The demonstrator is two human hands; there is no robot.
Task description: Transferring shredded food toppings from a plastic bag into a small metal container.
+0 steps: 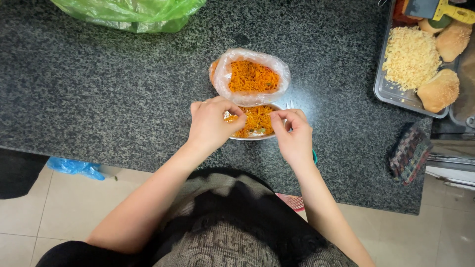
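On the speckled dark granite counter [123, 99] a shallow white bowl of orange fried noodles [255, 123] sits near the front edge, and both hands work at its rim. The left hand [212, 123] curls over the bowl's left side with thumb and fingertips pinched together on what looks like a thin clear film at the rim (the film itself is hard to make out). The right hand [294, 136] mirrors it on the right side, fingers bent and closed at the rim in the same pinching hold. Just behind the bowl, touching or nearly touching it, lies a clear plastic bag packed with the same orange noodles [251, 77], its mouth open upward. A metal fork [289, 105] peeks out between bag and bowl beside the right fingers. At the far left edge of the counter rests a crumpled green plastic bag [131, 12]. To the right, well apart from the hands, stands a steel tray [391, 91] holding grated pale cheese [410, 57] and round bread buns [439, 90], with a yellow-handled scraper [440, 9] above them. A checked folded cloth [408, 153] lies near the counter's right front corner, and a blue plastic bag [74, 166] shows below the counter edge on the tiled floor.
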